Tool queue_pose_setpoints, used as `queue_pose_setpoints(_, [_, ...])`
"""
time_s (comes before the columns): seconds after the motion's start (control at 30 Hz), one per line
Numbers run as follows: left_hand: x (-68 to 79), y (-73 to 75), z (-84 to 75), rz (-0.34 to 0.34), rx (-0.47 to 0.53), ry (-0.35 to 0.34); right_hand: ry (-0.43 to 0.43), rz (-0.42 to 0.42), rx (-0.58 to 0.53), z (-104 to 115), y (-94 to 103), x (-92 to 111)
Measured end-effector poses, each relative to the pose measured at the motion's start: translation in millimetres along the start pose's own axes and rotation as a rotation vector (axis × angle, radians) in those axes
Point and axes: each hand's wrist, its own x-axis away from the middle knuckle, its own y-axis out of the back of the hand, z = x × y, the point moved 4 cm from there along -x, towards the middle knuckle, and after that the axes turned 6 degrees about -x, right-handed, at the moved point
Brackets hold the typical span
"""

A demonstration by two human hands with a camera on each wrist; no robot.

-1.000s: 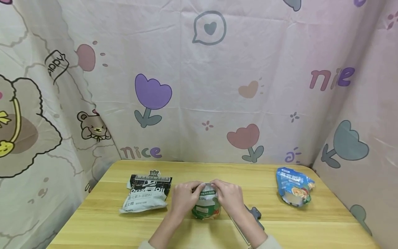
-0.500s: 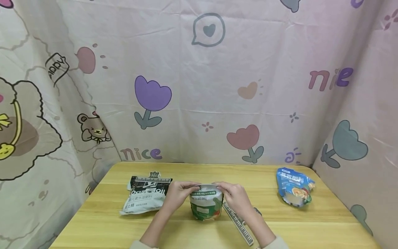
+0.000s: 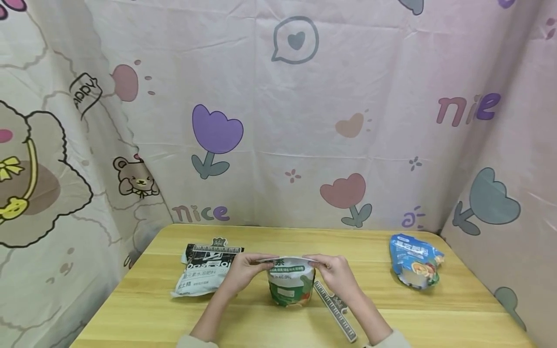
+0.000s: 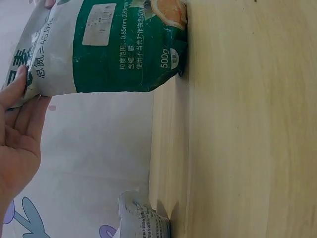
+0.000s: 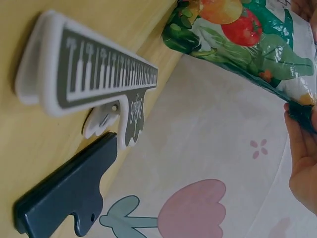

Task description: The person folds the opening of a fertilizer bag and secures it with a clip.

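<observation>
A green and white plastic bag (image 3: pixel 289 287) stands upright on the table in front of me, its top edge drawn out flat between my hands. My left hand (image 3: pixel 244 274) pinches the left top corner, thumb towards me. At the opposite corner my right hand (image 3: pixel 338 275) pinches the bag between thumb and fingers. Printed lettering and "500g" show on the bag (image 4: pixel 119 49) in the left wrist view. A bag clip with piano-key markings (image 3: pixel 334 309) lies on the table beside my right forearm. Near it, a dark bag clip (image 5: pixel 69 186) appears in the right wrist view.
To the left lies a black and white bag (image 3: pixel 202 280), with another piano-key clip (image 3: pixel 217 248) across its top. A blue bag (image 3: pixel 413 263) rests at the right of the wooden table (image 3: pixel 174 328). Patterned cloth (image 3: pixel 278 121) hangs behind and at both sides.
My hands have moved apart along the bag's top, which has gone from bunched to stretched wide. My right forearm has shifted right and now covers the dark clip in the head view.
</observation>
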Motion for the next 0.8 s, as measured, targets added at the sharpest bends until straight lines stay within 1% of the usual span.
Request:
queue_pose_setpoints(0.07, [-0.3, -0.2, -2.4, -0.011, -0.047, 0.003, -0.023, 0.003, 0.001, 0, 0.0, 0])
queue_pose_setpoints(0.1, [-0.2, 0.1, -5.1, -0.018, -0.102, -0.006, -0.033, 0.008, 0.01, 1, 0.0, 0])
queue_pose_setpoints(0.17, [0.1, 0.9, -12.3, -0.039, -0.264, -0.043, -0.072, 0.019, 0.05, 3, -0.1, -1])
queue_pose_setpoints(0.27, [0.8, 0.5, -27.2, -0.073, -0.559, -0.125, -0.11, 0.032, 0.152, 11, -0.2, -4])
queue_pose_setpoints(0.3, [0.7, -0.6, -32.5, -0.081, -0.645, -0.152, -0.1, 0.039, 0.189, 15, -0.9, -6])
queue_pose_setpoints(0.37, [-0.4, -5.1, -40.8, -0.071, -0.751, -0.192, -0.076, 0.063, 0.259, 22, -3.9, -11])
queue_pose_setpoints(0.43, [-2.8, -11.6, -46.4, -0.03, -0.799, -0.209, -0.034, 0.101, 0.303, 29, -9.5, -15])
queue_pose_setpoints(0.47, [-4.2, -14.7, -48.1, -0.014, -0.807, -0.213, -0.019, 0.12, 0.325, 32, -12.8, -18])
queue_pose_setpoints(0.5, [-5.8, -17.6, -49.2, -0.001, -0.814, -0.209, -0.013, 0.133, 0.349, 33, -16.3, -19])
queue_pose_setpoints(0.57, [-8.5, -21.8, -50.1, 0.007, -0.821, -0.2, -0.027, 0.14, 0.384, 34, -22.2, -21])
queue_pose_setpoints(0.63, [-10.1, -24.0, -49.6, -0.013, -0.831, -0.182, -0.043, 0.113, 0.413, 34, -26.0, -22])
queue_pose_setpoints(0.7, [-10.9, -25.0, -48.9, -0.048, -0.824, -0.169, -0.054, 0.063, 0.433, 33, -27.8, -21])
queue_pose_setpoints(0.8, [-11.8, -26.1, -46.8, -0.099, -0.801, -0.158, -0.023, -0.014, 0.459, 32, -28.5, -20])
